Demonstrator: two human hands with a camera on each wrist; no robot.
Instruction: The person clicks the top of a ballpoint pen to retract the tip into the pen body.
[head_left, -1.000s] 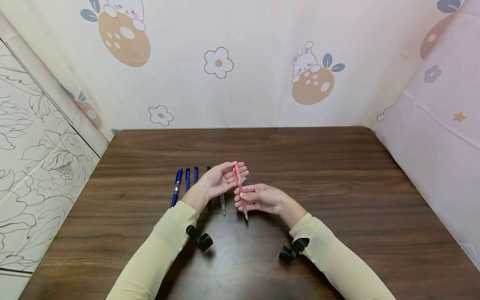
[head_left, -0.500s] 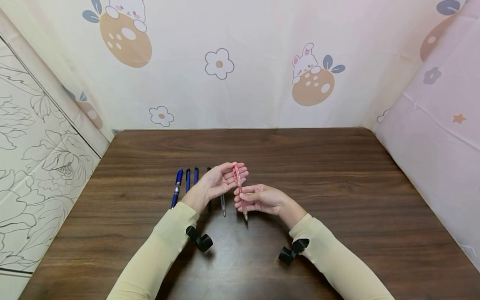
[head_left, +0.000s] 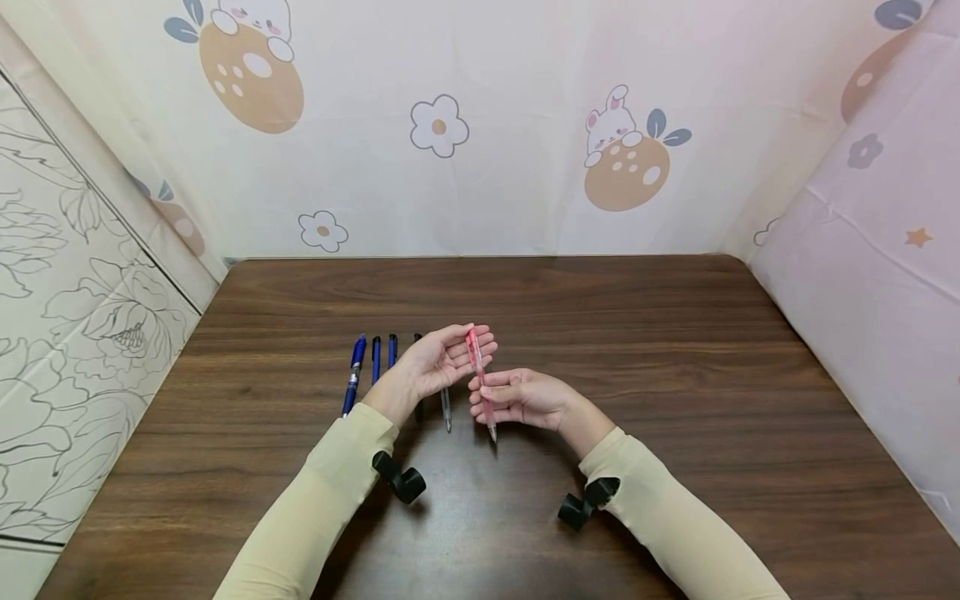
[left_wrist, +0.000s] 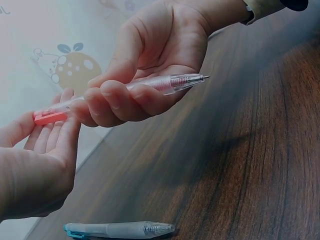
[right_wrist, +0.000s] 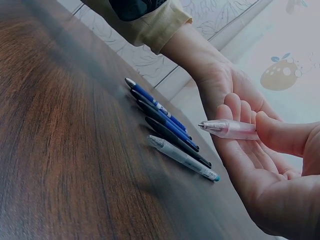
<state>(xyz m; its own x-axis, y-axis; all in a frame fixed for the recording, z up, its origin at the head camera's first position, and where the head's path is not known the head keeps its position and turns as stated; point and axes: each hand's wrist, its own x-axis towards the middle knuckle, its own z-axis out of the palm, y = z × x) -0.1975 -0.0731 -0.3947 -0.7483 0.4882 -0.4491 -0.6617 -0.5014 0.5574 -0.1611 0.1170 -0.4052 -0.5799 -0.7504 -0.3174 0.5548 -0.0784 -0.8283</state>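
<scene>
Both hands hold a clear pink click pen (head_left: 476,354) above the table, its point aimed toward the person. My right hand (head_left: 525,398) pinches the lower barrel between thumb and fingers. At the pen's coral-red upper end, my left hand (head_left: 450,358) has its thumb against the button end and its fingers stretched out behind the clip. In the left wrist view the pen's metal tip (left_wrist: 205,77) sticks out of the clear cone. Beneath the left hand lies a translucent pen (right_wrist: 182,159) with a teal end, partly hidden in the head view.
Left of that pen, a black pen (right_wrist: 177,142) and several blue pens (head_left: 354,375) lie in a row on the dark wood table (head_left: 637,317). The left forearm and hand cover parts of them. A patterned curtain (head_left: 510,167) hangs behind the table.
</scene>
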